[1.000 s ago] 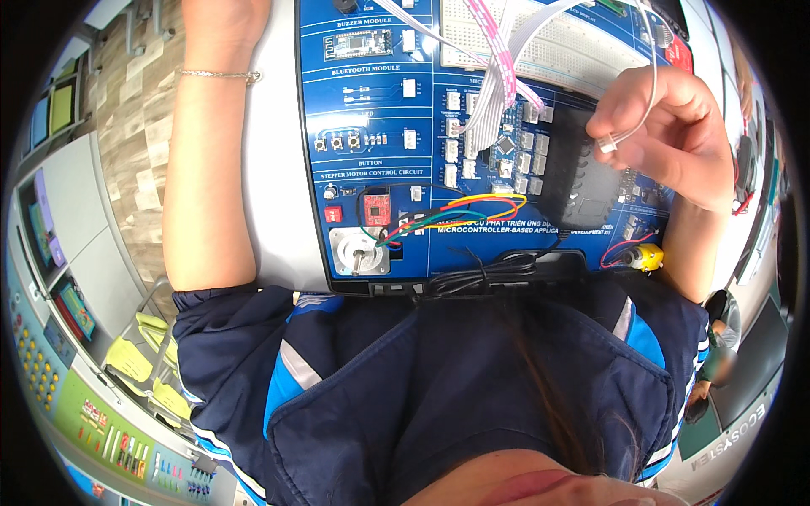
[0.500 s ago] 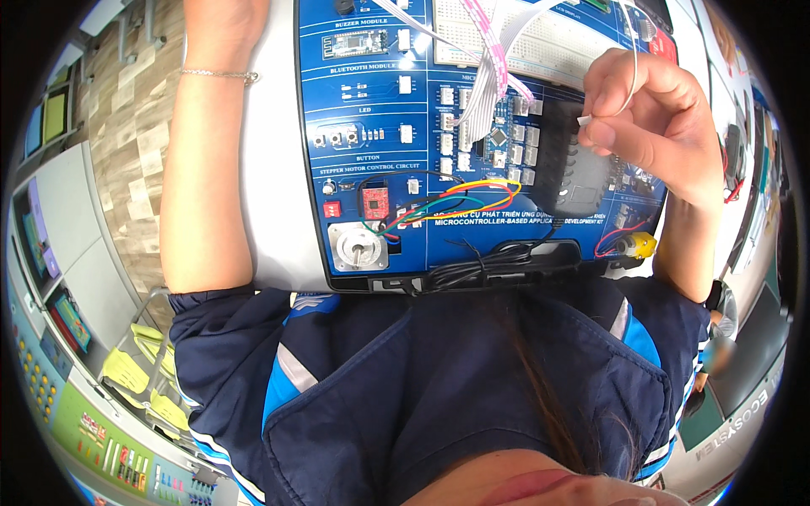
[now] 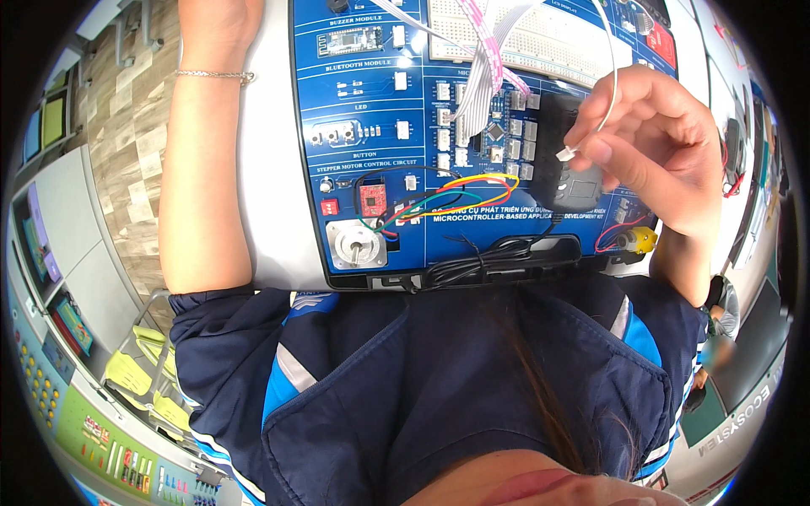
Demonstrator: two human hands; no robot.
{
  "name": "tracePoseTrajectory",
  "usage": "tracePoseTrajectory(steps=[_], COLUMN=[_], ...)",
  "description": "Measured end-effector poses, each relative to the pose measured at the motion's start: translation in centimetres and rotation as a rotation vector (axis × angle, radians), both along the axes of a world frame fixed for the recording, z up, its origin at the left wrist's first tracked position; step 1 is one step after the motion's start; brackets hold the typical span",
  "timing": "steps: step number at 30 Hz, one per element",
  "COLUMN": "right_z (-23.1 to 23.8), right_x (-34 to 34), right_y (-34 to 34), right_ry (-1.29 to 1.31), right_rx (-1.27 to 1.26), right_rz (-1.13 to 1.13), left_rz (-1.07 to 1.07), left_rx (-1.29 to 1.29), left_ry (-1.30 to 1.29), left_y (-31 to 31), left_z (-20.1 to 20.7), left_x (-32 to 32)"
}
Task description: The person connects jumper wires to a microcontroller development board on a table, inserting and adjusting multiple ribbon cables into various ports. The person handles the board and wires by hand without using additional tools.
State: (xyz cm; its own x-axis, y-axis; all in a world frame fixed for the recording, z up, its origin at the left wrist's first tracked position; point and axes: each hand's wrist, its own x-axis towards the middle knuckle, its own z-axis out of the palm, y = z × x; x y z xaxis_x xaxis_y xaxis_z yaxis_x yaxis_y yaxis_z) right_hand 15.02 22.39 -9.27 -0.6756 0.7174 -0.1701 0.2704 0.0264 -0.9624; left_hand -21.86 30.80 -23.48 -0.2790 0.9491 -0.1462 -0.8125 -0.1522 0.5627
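Observation:
Between its thumb and index finger, my right hand point(image 3: 645, 143) pinches a small white connector plug point(image 3: 565, 154) on the end of a thin white cable point(image 3: 614, 84). The plug is held over a black power adapter point(image 3: 582, 187) lying on the blue electronics training board point(image 3: 371, 160). My left forearm runs up along the board's left side; only the wrist and part of my left hand point(image 3: 221, 21) show at the top edge, the fingers out of frame. Just left of the plug are rows of white sockets around a small blue microcontroller module point(image 3: 498, 131).
Grey and pink ribbon cables point(image 3: 483, 93) hang across the middle of the board, below a white breadboard point(image 3: 548, 51). Coloured wires point(image 3: 472, 190) lead to a stepper motor point(image 3: 356, 244). A black cord point(image 3: 472, 271) is bundled at the near edge, beside a yellow motor point(image 3: 639, 240).
My right hand has moved slightly left and down with the plug, which now shows more clearly. The black adapter is sharper now. My left arm is nearly still.

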Motion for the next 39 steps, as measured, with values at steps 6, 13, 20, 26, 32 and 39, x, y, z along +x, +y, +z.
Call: tracePoseTrajectory(steps=[6,13,20,26,32,39], right_z=[-0.6,-1.0,-1.2,-1.3,-1.6,-1.8], right_x=[0.1,0.1,0.3,0.4,0.6,1.3], right_y=[-0.1,0.3,0.6,0.6,0.9,1.0], right_ry=[-0.02,0.031,0.026,0.03,-0.009,-0.015], right_rx=[-0.076,-0.138,-0.142,-0.131,-0.145,-0.17], right_rz=[-0.063,-0.036,-0.007,0.005,0.021,0.015], left_rz=[-0.036,-0.074,-0.077,-0.117,-0.142,-0.05], left_rx=[0.012,0.038,0.027,0.034,0.017,0.087], left_ry=[0.011,0.048,0.051,0.0,-0.069,0.412], left_y=[-0.1,-0.1,-0.1,0.2,0.2,-1.4], left_z=[0.1,-0.1,0.3,0.0,-0.2,2.1], left_x=[-0.2,0.0,0.2,-0.6,-1.4,1.4])
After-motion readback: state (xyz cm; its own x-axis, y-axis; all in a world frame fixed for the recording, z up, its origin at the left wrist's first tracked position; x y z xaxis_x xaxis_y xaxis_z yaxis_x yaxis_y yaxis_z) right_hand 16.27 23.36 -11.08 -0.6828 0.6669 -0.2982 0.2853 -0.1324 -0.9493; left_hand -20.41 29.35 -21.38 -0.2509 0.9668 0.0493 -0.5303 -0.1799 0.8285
